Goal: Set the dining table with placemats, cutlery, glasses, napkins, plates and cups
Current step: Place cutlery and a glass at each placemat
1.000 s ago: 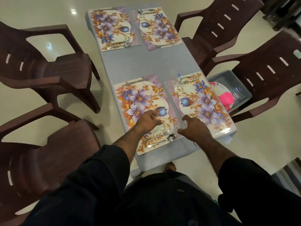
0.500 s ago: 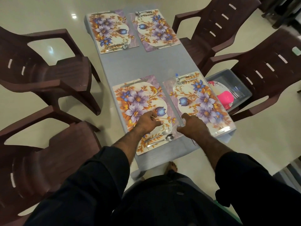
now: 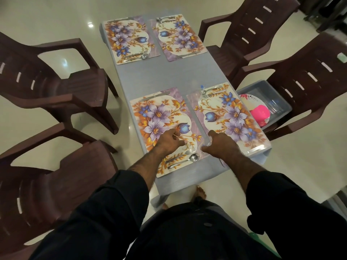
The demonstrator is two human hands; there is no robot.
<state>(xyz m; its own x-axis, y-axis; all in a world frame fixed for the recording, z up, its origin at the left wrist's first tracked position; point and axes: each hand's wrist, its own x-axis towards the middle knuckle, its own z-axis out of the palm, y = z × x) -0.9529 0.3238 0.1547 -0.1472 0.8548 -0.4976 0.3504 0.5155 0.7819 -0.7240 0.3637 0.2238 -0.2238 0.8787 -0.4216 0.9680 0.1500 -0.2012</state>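
Mats and cutlery are down on the worktop (image 3: pixel 169 76). Left hand (image 3: pixel 170 142) rests curled on the near-left placemat (image 3: pixel 161 124), right hand (image 3: pixel 222 145) pinches the near-right placemat (image 3: pixel 229 117) edge, probably straightening. Plates in the bin (image 3: pixel 262 107) look next.

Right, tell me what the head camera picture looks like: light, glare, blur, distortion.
Head view: dim, warm indoor light; a bright ceiling-lamp reflection glares off the glossy floor; wide-angle lens bows the chairs and tapers the table toward the far end; the placemats are sharp, the right hand slightly soft, the dark sleeves nearly featureless.
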